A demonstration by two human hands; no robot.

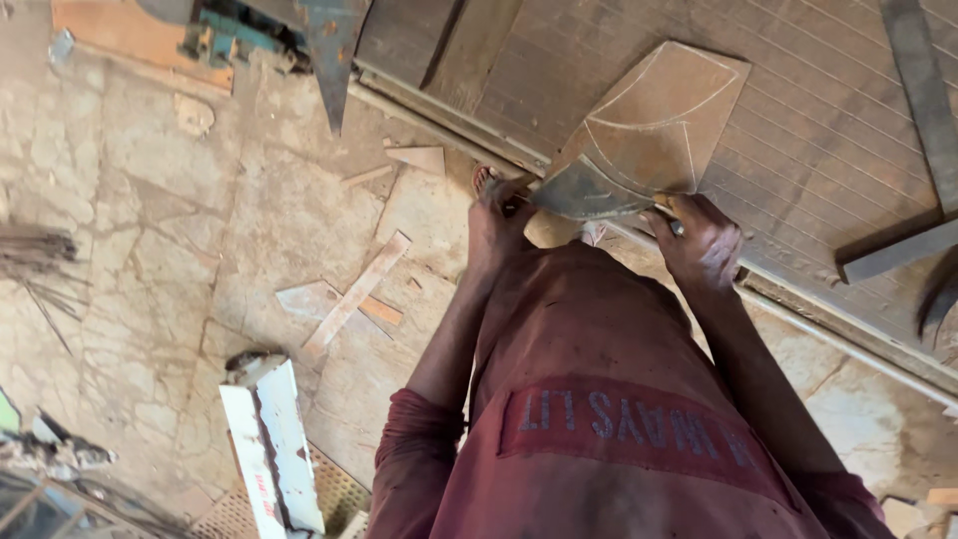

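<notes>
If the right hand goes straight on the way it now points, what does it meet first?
Most likely the metal sheet piece, which the right hand already touches at its lower edge; depth is unclear.

Both hands grip the marked metal sheet (649,125): left hand (499,225) at its near-left corner, right hand (704,240) at its near edge, over the ribbed panel (818,130).

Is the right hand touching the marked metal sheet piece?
Touching: the head view shows the right hand gripping the lower edge of the metal sheet piece.
</notes>
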